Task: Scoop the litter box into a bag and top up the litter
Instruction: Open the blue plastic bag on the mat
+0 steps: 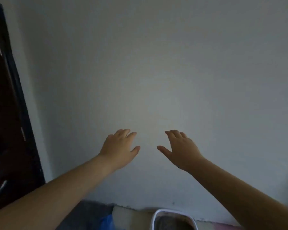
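Facing wall (156, 63): pale and bare, filling most of the view.
Door (10, 113): dark panel along the left edge.
Left hand (119, 146): raised in front of the wall, back toward the camera, fingers loosely spread, holding nothing.
Right hand (181, 147): level with the left hand and apart from it; fingers spread, thumb out, also empty.
Box (154, 219): white-rimmed litter box at the near bottom edge, at the foot of the wall, well below the hands. Its contents look dark, but too little shows to judge how full or how dirty it is.
Bag (107, 221): blue plastic left of the box, blurred and probably the bag; whether it is open cannot be told.
Progress: likely at the very start. No scoop is in view and neither hand is on anything, so scooping and topping up both seem left to do.
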### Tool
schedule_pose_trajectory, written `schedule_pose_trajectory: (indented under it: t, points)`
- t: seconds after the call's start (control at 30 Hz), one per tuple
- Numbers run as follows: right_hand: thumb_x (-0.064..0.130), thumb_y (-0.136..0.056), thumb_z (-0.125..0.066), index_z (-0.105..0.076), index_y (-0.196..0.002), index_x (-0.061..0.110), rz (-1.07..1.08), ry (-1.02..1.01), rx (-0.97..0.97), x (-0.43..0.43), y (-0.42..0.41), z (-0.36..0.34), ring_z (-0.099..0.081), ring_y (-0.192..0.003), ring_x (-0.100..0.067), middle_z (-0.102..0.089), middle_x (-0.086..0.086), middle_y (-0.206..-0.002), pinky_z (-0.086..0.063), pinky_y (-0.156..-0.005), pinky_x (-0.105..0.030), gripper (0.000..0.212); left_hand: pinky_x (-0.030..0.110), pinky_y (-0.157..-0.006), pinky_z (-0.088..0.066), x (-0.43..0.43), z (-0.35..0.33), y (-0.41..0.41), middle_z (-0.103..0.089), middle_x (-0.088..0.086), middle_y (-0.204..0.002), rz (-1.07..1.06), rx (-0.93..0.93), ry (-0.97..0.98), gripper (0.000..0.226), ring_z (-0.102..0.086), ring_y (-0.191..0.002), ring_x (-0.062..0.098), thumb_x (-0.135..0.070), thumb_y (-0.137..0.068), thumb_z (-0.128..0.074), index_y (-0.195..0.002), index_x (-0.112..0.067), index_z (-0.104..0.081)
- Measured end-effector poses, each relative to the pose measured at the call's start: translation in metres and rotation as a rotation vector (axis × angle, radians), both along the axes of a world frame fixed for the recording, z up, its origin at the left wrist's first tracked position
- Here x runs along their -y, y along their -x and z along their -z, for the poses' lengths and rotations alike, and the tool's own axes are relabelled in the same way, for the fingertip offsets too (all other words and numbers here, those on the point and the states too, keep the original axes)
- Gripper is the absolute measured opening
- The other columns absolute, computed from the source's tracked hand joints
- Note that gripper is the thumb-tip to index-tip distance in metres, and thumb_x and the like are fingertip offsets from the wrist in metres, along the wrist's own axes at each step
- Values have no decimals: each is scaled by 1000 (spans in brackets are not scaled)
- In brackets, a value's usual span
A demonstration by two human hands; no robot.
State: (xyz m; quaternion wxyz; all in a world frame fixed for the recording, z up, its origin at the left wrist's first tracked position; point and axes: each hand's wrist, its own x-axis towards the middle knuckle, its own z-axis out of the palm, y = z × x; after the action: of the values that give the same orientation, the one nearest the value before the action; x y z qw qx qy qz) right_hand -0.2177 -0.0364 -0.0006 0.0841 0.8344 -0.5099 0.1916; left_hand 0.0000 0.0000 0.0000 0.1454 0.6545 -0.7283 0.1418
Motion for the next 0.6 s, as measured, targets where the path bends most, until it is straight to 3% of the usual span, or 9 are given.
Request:
schedule_pose_trajectory:
  t: [0.6]
  points:
    - [62,-91,-41,-23,-148,18,-118,-66,17,164,-193,33,-30,-138,-21,-29,-1,-151,-34,-110,-36,74,40,-112,-25,140,31,-173,-19,3,-156,-116,11,-81,62,-15,-144,19,-51,-95,-35,-149,-22,-22]
